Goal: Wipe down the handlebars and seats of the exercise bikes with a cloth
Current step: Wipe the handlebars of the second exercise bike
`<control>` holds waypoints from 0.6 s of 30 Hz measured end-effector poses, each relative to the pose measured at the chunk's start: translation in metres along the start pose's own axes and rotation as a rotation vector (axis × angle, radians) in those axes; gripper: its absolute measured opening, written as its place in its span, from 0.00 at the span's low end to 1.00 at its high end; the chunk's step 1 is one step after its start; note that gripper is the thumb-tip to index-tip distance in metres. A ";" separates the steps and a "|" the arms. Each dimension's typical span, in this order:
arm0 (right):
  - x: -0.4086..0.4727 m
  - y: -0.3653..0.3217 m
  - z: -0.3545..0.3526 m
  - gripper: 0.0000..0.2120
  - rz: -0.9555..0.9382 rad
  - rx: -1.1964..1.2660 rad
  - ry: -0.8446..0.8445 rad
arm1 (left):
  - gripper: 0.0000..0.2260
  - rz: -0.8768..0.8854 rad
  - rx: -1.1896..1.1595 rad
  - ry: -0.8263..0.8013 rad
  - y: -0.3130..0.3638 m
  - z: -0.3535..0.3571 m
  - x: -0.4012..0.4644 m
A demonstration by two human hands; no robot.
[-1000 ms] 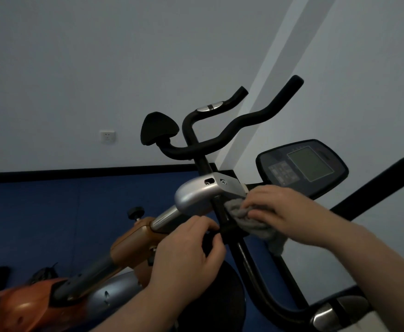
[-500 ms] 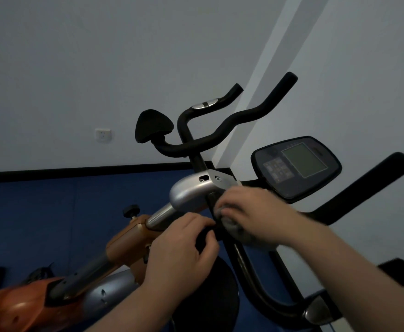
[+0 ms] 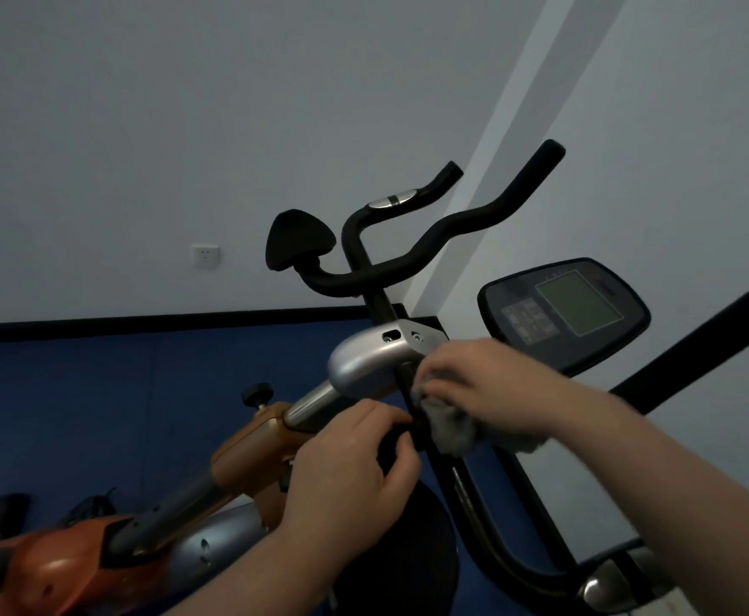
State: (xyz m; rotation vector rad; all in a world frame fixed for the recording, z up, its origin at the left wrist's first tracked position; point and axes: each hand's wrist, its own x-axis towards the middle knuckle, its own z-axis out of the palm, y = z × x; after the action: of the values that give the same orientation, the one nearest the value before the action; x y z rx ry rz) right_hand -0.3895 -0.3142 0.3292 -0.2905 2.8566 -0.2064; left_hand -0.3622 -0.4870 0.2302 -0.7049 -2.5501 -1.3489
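1. In the lower centre of the frame the left hand (image 3: 355,473) has its fingers and thumb curled round a black handlebar (image 3: 475,495) part of the nearest orange exercise bike (image 3: 248,455).
2. Just right of it, mid-frame, the right hand (image 3: 483,384) grips a bunched grey cloth (image 3: 450,426) and holds it against the same black bar; hand and cloth are blurred.
3. The bar curves down to the lower right, where a silver fitting (image 3: 603,584) sits near the frame edge.
4. Just above the hands a silver housing (image 3: 364,362) caps the bike's steel post, and a black knob (image 3: 257,393) stands to its left.
5. At the right edge, above the right forearm, is a black console (image 3: 563,313) with a pale screen and a keypad; its labels are too small to read.
6. Behind the housing, upper centre, a second black handlebar set (image 3: 426,251) rises, with a black pad (image 3: 299,240) at its left end and a silver insert on the bar above.
7. Farthest back, a white socket (image 3: 206,255) sits on the grey wall at centre left, above a black skirting strip and blue floor (image 3: 75,393).
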 end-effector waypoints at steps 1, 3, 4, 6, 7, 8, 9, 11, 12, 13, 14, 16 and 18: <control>-0.003 0.007 -0.010 0.06 0.033 0.016 0.020 | 0.10 -0.001 -0.004 0.006 0.000 0.000 -0.001; -0.004 0.013 -0.018 0.08 0.071 0.075 0.208 | 0.10 -0.011 -0.014 0.017 0.000 -0.001 -0.001; -0.003 0.011 -0.013 0.10 0.085 0.102 0.308 | 0.10 -0.017 -0.017 0.014 0.000 -0.001 -0.001; 0.004 0.003 0.008 0.11 0.056 0.093 0.392 | 0.10 -0.016 -0.012 0.006 0.000 0.000 -0.001; 0.005 0.000 0.020 0.10 0.029 0.088 0.394 | 0.10 -0.013 -0.004 -0.004 0.001 0.000 0.000; 0.005 -0.003 0.027 0.10 0.021 0.119 0.389 | 0.10 -0.011 0.004 -0.012 0.001 0.000 0.000; 0.002 -0.003 0.029 0.11 0.034 0.164 0.373 | 0.11 -0.009 0.009 -0.016 0.001 0.000 0.001; -0.004 0.000 0.027 0.14 0.043 0.138 0.287 | 0.11 -0.007 0.011 -0.002 0.000 0.001 0.001; -0.008 0.004 0.023 0.16 0.043 0.101 0.220 | 0.11 -0.007 0.009 0.006 0.000 0.001 0.001; -0.011 0.009 0.019 0.17 0.040 0.113 0.164 | 0.10 -0.010 0.006 0.012 0.000 0.001 0.000; -0.014 0.015 0.014 0.17 0.036 0.171 0.113 | 0.10 -0.012 0.003 0.017 0.000 0.001 -0.001; -0.013 0.020 0.006 0.15 0.007 0.260 0.079 | 0.10 -0.018 -0.003 0.023 0.000 0.000 -0.001; -0.004 0.016 0.009 0.14 -0.012 0.262 0.144 | 0.09 -0.020 -0.002 0.023 0.001 0.000 -0.001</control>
State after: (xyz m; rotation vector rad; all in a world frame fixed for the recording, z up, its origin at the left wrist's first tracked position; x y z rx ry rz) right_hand -0.3864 -0.2988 0.3188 -0.2487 2.9229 -0.6205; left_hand -0.3613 -0.4867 0.2304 -0.6615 -2.5448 -1.3585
